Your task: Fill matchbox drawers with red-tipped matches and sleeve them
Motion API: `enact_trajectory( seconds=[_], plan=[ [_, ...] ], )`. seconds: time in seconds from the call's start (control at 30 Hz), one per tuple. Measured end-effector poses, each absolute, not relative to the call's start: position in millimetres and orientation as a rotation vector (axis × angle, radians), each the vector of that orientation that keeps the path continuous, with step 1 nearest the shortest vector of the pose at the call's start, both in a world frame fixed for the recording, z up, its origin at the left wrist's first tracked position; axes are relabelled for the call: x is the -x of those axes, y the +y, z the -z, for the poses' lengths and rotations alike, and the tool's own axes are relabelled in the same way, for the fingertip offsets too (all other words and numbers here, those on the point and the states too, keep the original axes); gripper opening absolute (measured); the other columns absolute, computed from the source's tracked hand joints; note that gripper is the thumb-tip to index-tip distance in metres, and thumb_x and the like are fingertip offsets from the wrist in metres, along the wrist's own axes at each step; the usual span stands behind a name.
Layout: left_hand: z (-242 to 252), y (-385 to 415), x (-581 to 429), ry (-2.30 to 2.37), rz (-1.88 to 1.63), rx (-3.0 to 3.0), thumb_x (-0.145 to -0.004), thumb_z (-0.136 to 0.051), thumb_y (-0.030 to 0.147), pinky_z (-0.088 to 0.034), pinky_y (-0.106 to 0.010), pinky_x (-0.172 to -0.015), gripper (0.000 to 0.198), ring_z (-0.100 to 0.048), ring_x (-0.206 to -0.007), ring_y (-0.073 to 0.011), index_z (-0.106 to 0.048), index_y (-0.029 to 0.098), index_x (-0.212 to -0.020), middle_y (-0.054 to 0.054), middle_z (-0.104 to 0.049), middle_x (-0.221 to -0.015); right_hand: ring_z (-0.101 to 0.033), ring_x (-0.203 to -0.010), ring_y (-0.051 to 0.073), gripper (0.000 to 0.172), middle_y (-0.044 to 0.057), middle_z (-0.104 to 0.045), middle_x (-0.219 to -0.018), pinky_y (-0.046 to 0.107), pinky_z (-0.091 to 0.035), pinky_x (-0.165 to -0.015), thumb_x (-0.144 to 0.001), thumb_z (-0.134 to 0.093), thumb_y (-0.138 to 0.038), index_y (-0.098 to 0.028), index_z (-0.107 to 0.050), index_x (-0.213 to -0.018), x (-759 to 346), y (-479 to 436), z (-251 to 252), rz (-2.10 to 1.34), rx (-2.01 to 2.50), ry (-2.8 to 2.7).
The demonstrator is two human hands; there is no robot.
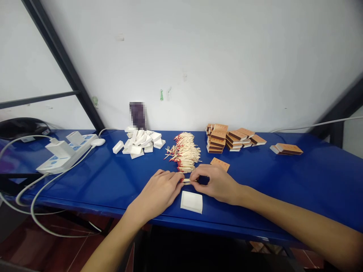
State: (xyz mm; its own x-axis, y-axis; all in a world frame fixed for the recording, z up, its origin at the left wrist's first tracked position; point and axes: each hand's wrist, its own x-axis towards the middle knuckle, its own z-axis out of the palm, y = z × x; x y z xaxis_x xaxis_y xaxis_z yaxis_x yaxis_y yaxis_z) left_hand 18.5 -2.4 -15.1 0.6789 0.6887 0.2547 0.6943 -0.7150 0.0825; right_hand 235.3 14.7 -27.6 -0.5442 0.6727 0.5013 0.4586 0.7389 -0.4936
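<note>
Between my two hands lie a few matches, red heads toward the left, in front of the big match pile. My left hand has its fingertips pressed at the head ends. At the other ends, my right hand pinches the matches with thumb and forefinger. Just below them, near the table edge, sits a white matchbox tray. A brown matchbox sleeve lies flat behind my right hand, partly covered by it.
White trays are heaped at the back left, with brown matchboxes stacked at the back right. One part-open matchbox lies farther right. A power strip with looping cables occupies the left side of the blue table.
</note>
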Motion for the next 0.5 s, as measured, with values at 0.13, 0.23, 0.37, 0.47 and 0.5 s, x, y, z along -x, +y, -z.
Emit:
enact_trajectory(
  seconds=[0.13,0.23,0.37,0.47,0.5],
  plan=[
    [12.7,-3.7,-14.4,-1.218,0.479,2.793,-0.105,-0.027,0.031,-0.043,-0.038,-0.087,0.035,-0.06,-0.092,-0.021,-0.053,0.022,-0.127,-0.005,-0.066,-0.1,-0.064,-0.065,0.013,0.01,-0.001,-0.072,-0.074,0.025,-0.049,-0.064,-0.081,-0.06,-0.015,-0.02,-0.064,-0.072,-240.2,7.5,16.3,-0.429,0.893,-2.176],
    [8.6,-6.3,-11.7,-1.232,0.583,2.788,-0.104,-0.024,0.027,-0.042,-0.038,-0.085,0.037,-0.056,-0.092,-0.0208,-0.049,0.023,-0.132,-0.005,-0.064,-0.103,-0.063,-0.064,0.012,0.011,-0.002,-0.071,-0.072,0.023,-0.049,-0.062,-0.079,-0.061,-0.013,-0.021,-0.064,-0.072,-240.8,-3.7,10.4,-0.549,0.882,-2.163],
    [3.1,-12.1,-9.9,-1.108,0.689,2.945,-0.1,-0.034,0.028,-0.041,-0.039,-0.089,0.033,-0.056,-0.095,-0.0208,-0.052,0.022,-0.126,-0.005,-0.063,-0.105,-0.06,-0.06,0.011,0.011,-0.001,-0.07,-0.071,0.022,-0.048,-0.058,-0.078,-0.061,-0.012,-0.02,-0.063,-0.071,-237.5,-17.6,8.3,-0.649,0.843,-2.223],
    [0.8,-15.9,-10.2,-0.921,0.683,3.11,-0.088,-0.05,0.03,-0.04,-0.039,-0.095,0.038,-0.057,-0.101,-0.0218,-0.051,0.022,-0.126,-0.005,-0.063,-0.113,-0.059,-0.058,0.01,0.009,-0.002,-0.068,-0.068,0.021,-0.046,-0.057,-0.078,-0.062,-0.013,-0.02,-0.064,-0.071,-236.4,-21.6,9.3,-0.654,0.84,-2.284],
    [0.7,-16.7,-10.6,-0.885,0.671,3.143,-0.084,-0.055,0.03,-0.04,-0.039,-0.096,0.043,-0.057,-0.102,-0.0224,-0.051,0.022,-0.126,-0.006,-0.063,-0.114,-0.059,-0.059,0.01,0.009,-0.002,-0.068,-0.068,0.021,-0.045,-0.057,-0.078,-0.063,-0.014,-0.02,-0.064,-0.072,-236.7,-21.8,9.9,-0.643,0.847,-2.301]
  ],
)
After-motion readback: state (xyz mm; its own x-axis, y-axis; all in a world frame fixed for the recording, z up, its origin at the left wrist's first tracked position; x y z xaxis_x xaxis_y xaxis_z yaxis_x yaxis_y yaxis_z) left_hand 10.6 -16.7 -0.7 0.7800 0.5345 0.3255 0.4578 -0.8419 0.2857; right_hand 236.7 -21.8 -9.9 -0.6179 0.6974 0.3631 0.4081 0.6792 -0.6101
